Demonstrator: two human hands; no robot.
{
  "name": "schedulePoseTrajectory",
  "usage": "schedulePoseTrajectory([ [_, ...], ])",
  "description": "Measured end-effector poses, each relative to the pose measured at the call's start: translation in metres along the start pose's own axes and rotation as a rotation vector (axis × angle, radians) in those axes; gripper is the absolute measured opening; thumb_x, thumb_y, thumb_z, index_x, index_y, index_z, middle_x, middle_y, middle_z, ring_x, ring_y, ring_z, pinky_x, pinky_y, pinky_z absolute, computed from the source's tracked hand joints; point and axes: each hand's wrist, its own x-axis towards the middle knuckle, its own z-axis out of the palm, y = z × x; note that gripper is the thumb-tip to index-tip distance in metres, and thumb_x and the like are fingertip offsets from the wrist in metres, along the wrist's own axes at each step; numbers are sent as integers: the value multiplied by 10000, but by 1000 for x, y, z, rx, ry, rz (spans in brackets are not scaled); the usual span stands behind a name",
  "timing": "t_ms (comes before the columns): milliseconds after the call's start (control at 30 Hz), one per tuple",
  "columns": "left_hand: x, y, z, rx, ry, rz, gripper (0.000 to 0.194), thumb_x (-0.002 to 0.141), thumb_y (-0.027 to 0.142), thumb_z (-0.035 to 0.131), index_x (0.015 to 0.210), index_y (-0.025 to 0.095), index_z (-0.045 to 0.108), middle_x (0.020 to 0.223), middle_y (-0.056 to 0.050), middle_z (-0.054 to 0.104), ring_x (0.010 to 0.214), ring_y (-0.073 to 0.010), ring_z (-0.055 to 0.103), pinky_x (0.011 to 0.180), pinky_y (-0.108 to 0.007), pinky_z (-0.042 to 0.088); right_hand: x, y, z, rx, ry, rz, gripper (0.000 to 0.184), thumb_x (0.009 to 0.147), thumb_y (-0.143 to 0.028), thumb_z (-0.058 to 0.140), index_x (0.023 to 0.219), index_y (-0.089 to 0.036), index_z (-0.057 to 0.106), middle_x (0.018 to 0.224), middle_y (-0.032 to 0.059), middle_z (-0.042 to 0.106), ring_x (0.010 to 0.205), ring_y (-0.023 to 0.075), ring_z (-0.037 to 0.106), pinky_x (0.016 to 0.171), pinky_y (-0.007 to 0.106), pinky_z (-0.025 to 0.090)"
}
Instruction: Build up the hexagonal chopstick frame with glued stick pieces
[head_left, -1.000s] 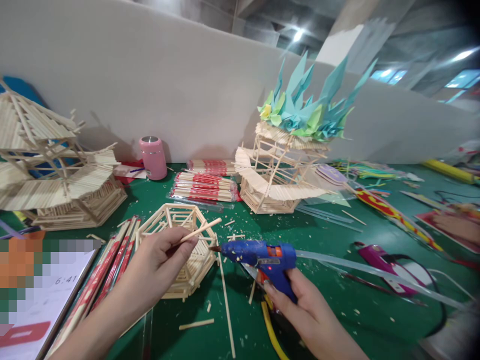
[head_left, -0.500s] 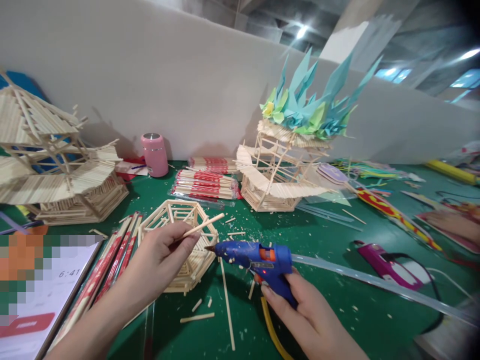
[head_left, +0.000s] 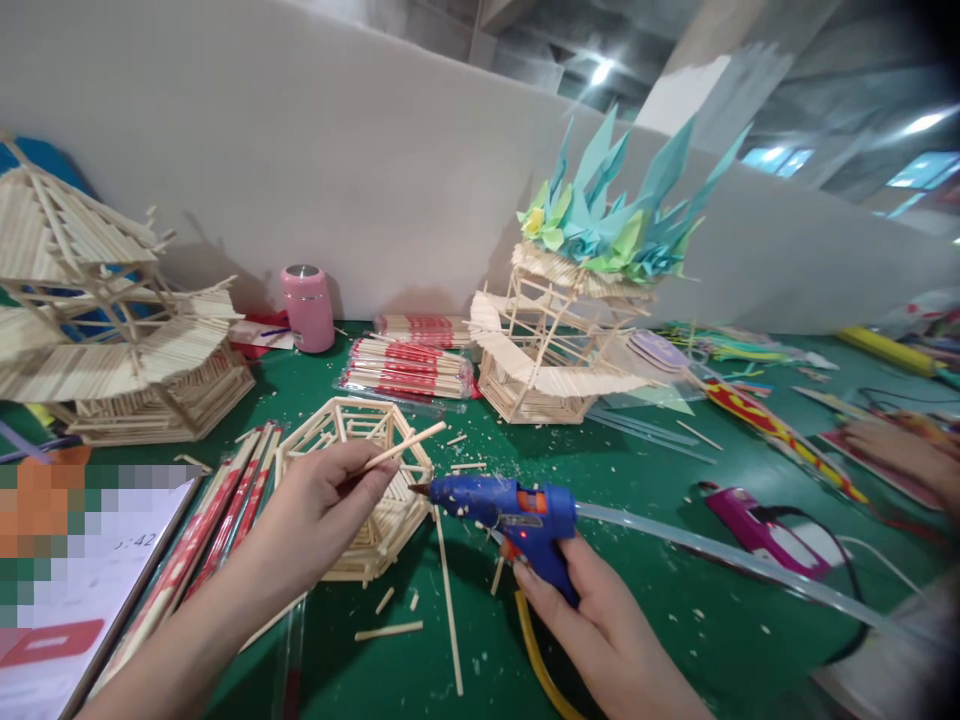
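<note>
Between the thumb and fingers of my left hand (head_left: 337, 500) is a short wooden stick (head_left: 409, 445), its free end pointing up and right. The hand is over an eight-sided stick frame (head_left: 405, 525) on the green table and hides part of it. My right hand (head_left: 577, 615) is wrapped round the handle of a blue glue gun (head_left: 499, 510). Its nozzle points left, close to the frame's right rim, and a small red light shows on its side. A long clear glue stick (head_left: 675, 537) runs out of the gun's back.
Wrapped stick bundles (head_left: 409, 368) lie behind the frame, others (head_left: 217, 530) at its left beside a tablet (head_left: 142, 590). Stick pavilions stand at left (head_left: 150, 360) and back right (head_left: 562, 380). A pink flask (head_left: 307, 310) stands by the wall. Another person's hand (head_left: 892, 450) is at far right.
The whole view has shifted slightly. Both hands keep nearly the same places, with the stick and the glue gun still held; the clock on the tablet reads one later.
</note>
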Motion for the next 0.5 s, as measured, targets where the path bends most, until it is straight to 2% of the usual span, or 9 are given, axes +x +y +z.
schedulePoseTrajectory([
  [100,1,1,0,6,1,9,339,825,392,398,554,193,428,544,54,316,529,-106,324,480,-218,265,-4,-1,-3,-69,-16,12,402,855,-490,452,1079,-189,596,1056,103,669,968,240,620,847,326,499],
  [233,1,1,-1,16,0,15,328,821,378,401,549,194,414,541,53,328,530,-106,336,485,-219,275,-10,-8,-10,-194,-61,-30,340,838,-472,484,1024,-226,625,951,72,694,835,230,649,788,323,525],
  [367,1,1,-1,21,-8,20,329,825,377,394,558,189,439,543,49,359,531,-104,356,487,-215,290,-2,-15,-13,-302,9,-155,286,851,-408,477,1007,-232,639,883,68,689,784,235,646,759,331,529],
  [500,1,2,-1,19,-4,21,319,827,373,382,572,189,441,544,49,371,532,-102,365,487,-210,301,6,-18,-15,-336,30,-182,331,873,-410,431,1044,-208,630,766,68,669,646,218,631,667,323,542],
])
